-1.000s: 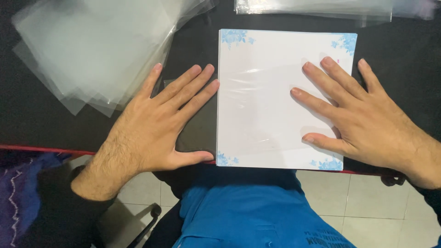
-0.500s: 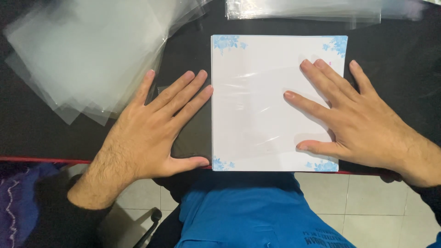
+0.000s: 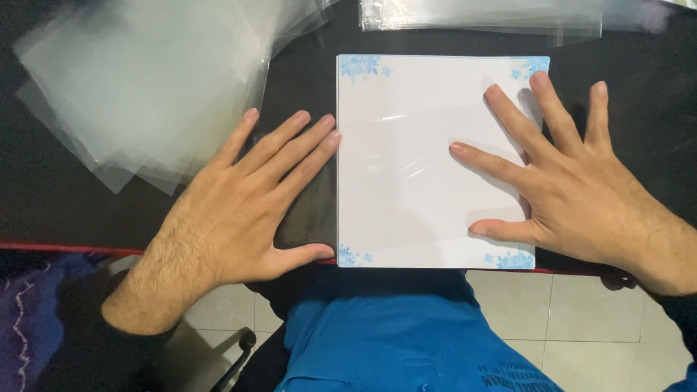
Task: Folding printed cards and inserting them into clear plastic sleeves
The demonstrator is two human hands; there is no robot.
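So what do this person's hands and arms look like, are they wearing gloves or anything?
No gloves: the left hand and the right hand are both bare, with no rings or watch in view. Fingernails are short. Dark sleeves end at each wrist, and hair shows on the backs of the hands and the left wrist.

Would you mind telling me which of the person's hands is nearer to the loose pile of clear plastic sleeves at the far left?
The left hand: its fingertips lie by the pile of clear sleeves. The right hand rests on the white card, well away.
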